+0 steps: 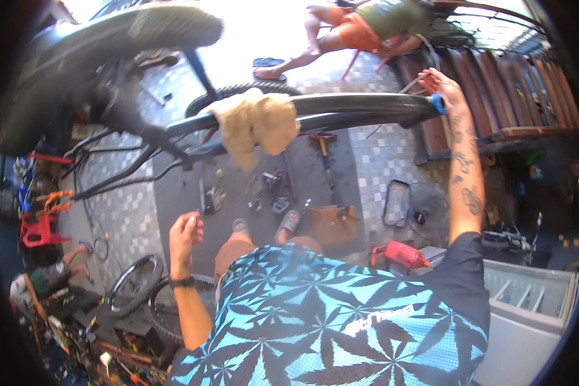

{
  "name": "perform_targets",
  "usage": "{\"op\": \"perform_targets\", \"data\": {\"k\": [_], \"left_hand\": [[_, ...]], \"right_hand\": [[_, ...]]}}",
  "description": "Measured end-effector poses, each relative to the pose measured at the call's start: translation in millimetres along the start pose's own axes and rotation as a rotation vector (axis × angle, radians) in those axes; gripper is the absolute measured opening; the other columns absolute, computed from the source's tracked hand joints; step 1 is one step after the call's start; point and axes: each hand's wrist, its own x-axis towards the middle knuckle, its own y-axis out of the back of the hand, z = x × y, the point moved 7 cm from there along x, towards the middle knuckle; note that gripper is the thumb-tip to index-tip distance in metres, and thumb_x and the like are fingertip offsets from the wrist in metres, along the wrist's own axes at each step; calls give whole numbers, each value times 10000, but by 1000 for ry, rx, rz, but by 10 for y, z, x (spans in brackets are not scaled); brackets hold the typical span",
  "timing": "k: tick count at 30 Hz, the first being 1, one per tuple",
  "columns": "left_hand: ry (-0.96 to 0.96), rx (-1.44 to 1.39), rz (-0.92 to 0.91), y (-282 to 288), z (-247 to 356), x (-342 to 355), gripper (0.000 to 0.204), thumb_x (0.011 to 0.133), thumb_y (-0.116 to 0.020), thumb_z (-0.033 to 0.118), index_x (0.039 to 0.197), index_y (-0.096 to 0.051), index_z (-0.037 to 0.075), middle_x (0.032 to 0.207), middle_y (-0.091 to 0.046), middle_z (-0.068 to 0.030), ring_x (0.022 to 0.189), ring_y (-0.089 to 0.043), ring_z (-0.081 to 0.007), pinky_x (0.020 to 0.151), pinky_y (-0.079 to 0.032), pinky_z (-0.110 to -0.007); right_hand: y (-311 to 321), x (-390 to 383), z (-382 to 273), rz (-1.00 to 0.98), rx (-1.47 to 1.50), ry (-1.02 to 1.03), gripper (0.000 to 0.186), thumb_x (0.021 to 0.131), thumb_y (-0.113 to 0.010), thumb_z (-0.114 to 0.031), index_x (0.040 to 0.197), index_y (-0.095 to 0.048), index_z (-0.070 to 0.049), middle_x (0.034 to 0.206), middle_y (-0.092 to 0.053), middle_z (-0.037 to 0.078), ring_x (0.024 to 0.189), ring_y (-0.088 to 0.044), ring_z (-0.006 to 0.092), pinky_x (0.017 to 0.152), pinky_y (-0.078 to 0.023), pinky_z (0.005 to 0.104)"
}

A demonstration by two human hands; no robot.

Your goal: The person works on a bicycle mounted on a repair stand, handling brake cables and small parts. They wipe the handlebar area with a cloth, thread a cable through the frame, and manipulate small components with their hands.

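Bicycle frame (341, 109) raised overhead, tan rag (256, 122) draped mid-tube; right hand (442, 89) fingers closed around frame end, left hand (185, 233) loosely curled, empty; tools (270, 190) unused on floor (367, 161), work apparently early.

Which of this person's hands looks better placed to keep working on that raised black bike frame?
Probably the right hand: it is stretched up to the bike frame and touches its end. The left hand hangs low, loosely curled, well away from the frame.

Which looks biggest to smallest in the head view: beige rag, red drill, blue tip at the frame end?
1. Beige rag, draped over the bike frame.
2. Red drill, though it lies farther from the camera.
3. Blue tip, at the right hand.
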Motion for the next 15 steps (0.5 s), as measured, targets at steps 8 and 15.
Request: {"op": "perform_targets", "data": {"k": [8, 15], "left_hand": [[-1046, 249, 398, 1290, 2159, -50, 306, 890, -401, -145, 882, -666, 6, 844, -672, -46, 697, -576, -87, 656, -475, -231], [-624, 809, -307, 944, 2510, 1140, 234, 985, -569, 46, 1135, -739, -14, 1008, -761, -98, 901, -670, -154, 811, -531, -305]], "right_hand": [[-168, -142, -63, 12, -67, -123, 275, 1047, -669, -221, 1184, -706, 15, 1161, -759, 162, 1004, -756, 235, 899, -639, 323], [39, -163, -207, 3, -438, -60, 423, 1009, -712, -316, 1204, -716, 59, 1146, -766, 189, 1065, -742, 293, 958, -580, 424]]}}
